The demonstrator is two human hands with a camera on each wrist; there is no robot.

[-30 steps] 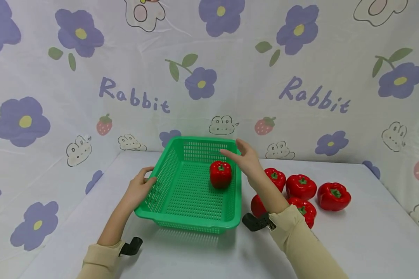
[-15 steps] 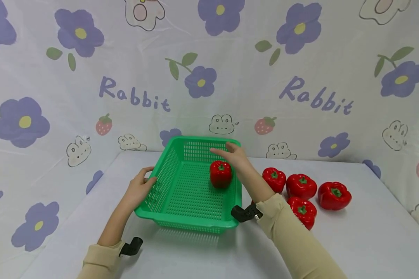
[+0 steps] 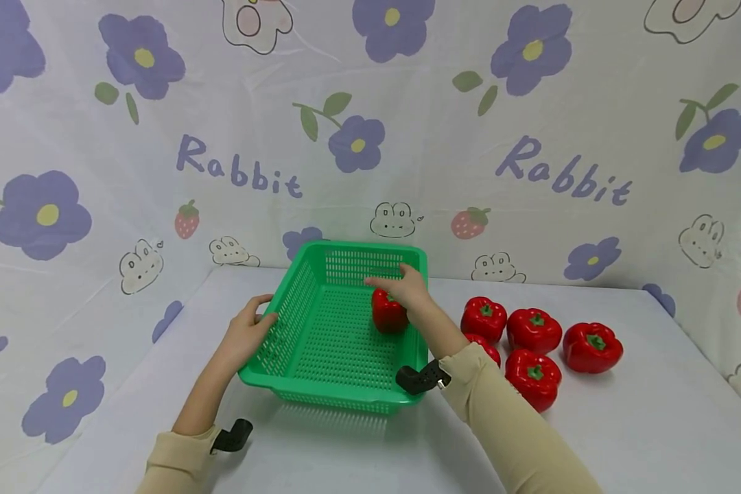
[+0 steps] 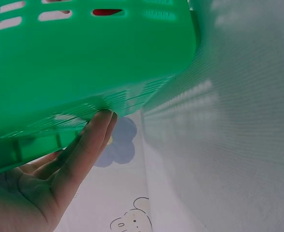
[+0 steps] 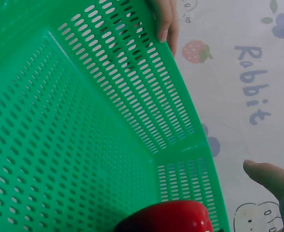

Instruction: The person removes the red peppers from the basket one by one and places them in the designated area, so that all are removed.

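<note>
Lowered, right hand now rests on pepper in basket.

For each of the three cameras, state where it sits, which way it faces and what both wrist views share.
Head: worn high, looking forward and down at the table; shows both forearms, the left hand on the green basket, the right hand over the red pepper.
Left wrist: low beside the basket's outer wall, looking up along it; shows the left hand's fingers.
Right wrist: above the basket, facing into it; a fingertip shows.
Shared: basket and pepper.
</note>
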